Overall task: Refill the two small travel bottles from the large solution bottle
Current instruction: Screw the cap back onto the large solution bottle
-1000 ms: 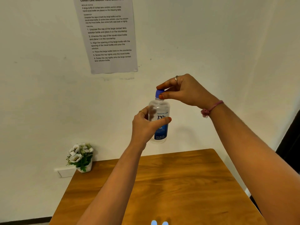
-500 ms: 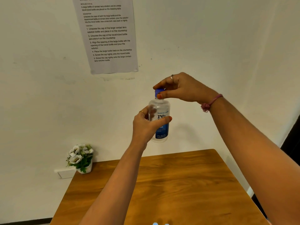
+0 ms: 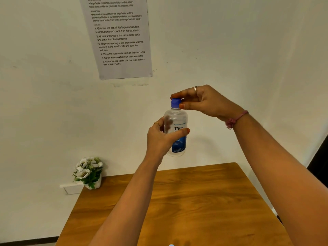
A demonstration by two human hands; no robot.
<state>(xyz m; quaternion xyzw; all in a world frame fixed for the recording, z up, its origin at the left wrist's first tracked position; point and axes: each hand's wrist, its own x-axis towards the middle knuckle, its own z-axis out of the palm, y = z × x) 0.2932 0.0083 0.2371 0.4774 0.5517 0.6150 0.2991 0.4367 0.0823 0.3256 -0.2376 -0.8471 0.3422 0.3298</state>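
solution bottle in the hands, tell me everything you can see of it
The solution bottle is clear plastic with a rounded shoulder, a white and blue label printed "re", and a blue cap on its neck. It is upright, held in the air above the wooden table, in front of the white wall. The left hand grips its body; the right hand pinches the cap from above. Its liquid level cannot be told.

Wooden tabletop [image 3: 204,201] seen bare btwn forearms; only obstacle noted: small white-flowered potted plant [image 3: 88,172] at far-left corner.
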